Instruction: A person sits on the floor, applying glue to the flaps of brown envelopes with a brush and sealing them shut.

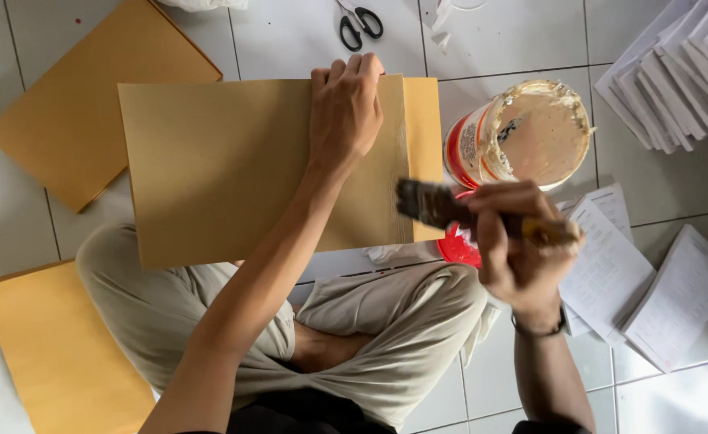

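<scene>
The large brown envelope [233, 161] lies flat over the person's crossed legs, its long axis going left to right, its flap edge toward the glue tub [531, 133]. The left hand [344, 108] lies on it palm down near that right edge, fingers curled over the far side. The right hand [515, 241] is closed around a brush [442, 207], bristles touching the envelope's right edge.

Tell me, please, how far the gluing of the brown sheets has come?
Done: glue streaks mark the right edge of the brown sheet. In hand: left hand presses it, right hand holds the brush. Left: two sheets lie aside, unglued as far as visible.
</scene>
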